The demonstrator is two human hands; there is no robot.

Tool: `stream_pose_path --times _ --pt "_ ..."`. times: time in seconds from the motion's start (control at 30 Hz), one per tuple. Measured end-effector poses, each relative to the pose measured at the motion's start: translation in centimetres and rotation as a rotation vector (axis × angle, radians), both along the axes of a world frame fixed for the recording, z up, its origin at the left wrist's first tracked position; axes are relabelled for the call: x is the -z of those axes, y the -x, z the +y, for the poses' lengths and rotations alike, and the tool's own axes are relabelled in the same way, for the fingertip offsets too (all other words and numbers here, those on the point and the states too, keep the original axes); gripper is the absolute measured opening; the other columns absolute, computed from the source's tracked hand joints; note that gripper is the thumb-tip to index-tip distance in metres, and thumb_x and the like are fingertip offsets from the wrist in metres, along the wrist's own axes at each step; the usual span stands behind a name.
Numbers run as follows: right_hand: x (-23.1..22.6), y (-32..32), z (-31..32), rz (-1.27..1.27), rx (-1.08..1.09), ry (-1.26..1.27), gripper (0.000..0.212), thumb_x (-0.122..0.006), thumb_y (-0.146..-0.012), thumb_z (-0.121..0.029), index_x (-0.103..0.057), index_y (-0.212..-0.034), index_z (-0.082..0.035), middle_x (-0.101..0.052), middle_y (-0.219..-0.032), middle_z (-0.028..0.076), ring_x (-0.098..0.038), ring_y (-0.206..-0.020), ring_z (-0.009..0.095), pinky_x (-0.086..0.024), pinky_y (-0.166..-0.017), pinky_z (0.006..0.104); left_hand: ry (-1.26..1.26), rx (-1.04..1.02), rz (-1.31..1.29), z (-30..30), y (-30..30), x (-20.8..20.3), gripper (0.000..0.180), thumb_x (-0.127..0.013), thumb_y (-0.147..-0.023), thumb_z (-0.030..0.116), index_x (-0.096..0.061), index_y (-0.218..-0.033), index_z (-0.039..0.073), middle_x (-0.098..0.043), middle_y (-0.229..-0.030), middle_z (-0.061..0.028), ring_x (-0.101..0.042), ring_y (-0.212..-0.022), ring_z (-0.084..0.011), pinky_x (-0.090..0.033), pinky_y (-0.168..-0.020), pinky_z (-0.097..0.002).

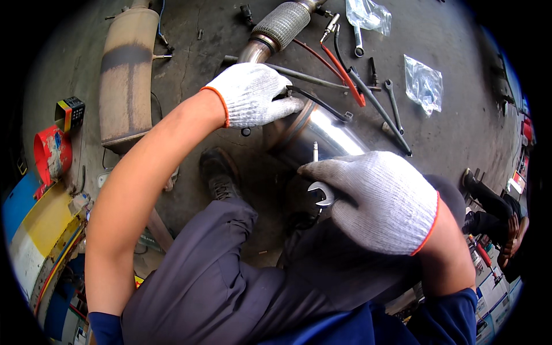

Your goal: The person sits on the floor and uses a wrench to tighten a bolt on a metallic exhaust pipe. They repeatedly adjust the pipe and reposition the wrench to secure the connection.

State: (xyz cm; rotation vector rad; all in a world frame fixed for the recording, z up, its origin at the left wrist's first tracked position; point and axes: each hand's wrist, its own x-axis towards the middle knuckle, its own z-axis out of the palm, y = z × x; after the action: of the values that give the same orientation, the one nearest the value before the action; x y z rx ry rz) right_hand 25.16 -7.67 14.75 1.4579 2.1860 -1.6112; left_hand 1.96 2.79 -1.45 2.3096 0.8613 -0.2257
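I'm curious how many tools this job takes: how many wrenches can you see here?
3. One open-ended wrench is held in the right hand. A wrench lies beside the upper plastic bag; another wrench lies near the second bag. More may be hidden.

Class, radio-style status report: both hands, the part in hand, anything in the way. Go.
Left hand pressing the shiny exhaust canister. Right hand shut on open-end wrench. Hoses and spanners on floor beyond.

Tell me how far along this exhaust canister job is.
Done: the shiny steel canister lies on the floor, spanners laid out beside it. In hand: the left hand steadies the canister, and the right hand holds an open-ended wrench at a stud. Left: cannot tell.
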Motion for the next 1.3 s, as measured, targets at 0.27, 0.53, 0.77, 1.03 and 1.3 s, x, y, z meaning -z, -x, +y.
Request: stream_pose_path --times 0.27,0.53,0.77,1.03,1.3 --pt "-0.5 -0.3 0.3 0.012 0.008 0.047 0.049 -0.070 -0.085 -0.005 -0.077 -0.134 -0.007 -0.079 -0.103 0.024 -0.078 -0.097 0.044 -0.063 -0.089 0.0497 0.078 0.039 -0.032 0.1 -0.5 0.7 0.052 -0.061 -0.109 0.050 -0.079 -0.116 0.002 -0.079 -0.105 -0.0261 -0.077 -0.104 -0.0450 -0.060 -0.095 -0.0535" --pt "-1.2 -0.1 0.9 -0.002 -0.007 0.068 0.040 -0.069 -0.093 -0.013 -0.076 -0.131 -0.005 -0.080 -0.101 0.022 -0.078 -0.098 0.043 -0.063 -0.088 0.0505 0.121 0.016 -0.104 0.0 -0.1 0.3 0.046 -0.065 -0.108 0.043 -0.078 -0.124 0.002 -0.079 -0.114 -0.0248 -0.076 -0.111 -0.0433 -0.060 -0.100 -0.0512" --pt "-1.4 0.2 1.1 -0.041 -0.040 0.050 0.041 -0.068 -0.094 -0.014 -0.076 -0.133 -0.005 -0.080 -0.103 0.022 -0.078 -0.099 0.043 -0.063 -0.089 0.0510 0.077 0.005 -0.141 0.3 0.2 -0.1 0.040 -0.069 -0.104 0.044 -0.078 -0.108 0.005 -0.077 -0.102 -0.0215 -0.077 -0.102 -0.0413 -0.060 -0.094 -0.0515" --pt "-1.2 0.8 0.9 -0.028 -0.082 0.078 0.042 -0.067 -0.096 -0.015 -0.075 -0.135 -0.003 -0.080 -0.106 0.023 -0.078 -0.102 0.043 -0.062 -0.093 0.0511 -0.095 -0.174 -0.576 -1.0 0.2 -2.4 0.020 -0.078 -0.091 0.017 -0.076 -0.106 0.004 -0.075 -0.102 -0.0167 -0.076 -0.100 -0.0386 -0.060 -0.091 -0.0484" --pt "-0.4 0.5 -1.0 0.062 -0.222 0.140 0.042 -0.064 -0.097 -0.018 -0.075 -0.134 -0.002 -0.080 -0.116 0.023 -0.077 -0.106 0.044 -0.062 -0.096 0.0512 0.470 -0.548 -0.742 -1.7 0.5 -5.2 0.015 -0.069 -0.101 0.007 -0.066 -0.115 0.003 -0.076 -0.112 -0.0099 -0.073 -0.111 -0.0192 -0.057 -0.105 -0.0365"
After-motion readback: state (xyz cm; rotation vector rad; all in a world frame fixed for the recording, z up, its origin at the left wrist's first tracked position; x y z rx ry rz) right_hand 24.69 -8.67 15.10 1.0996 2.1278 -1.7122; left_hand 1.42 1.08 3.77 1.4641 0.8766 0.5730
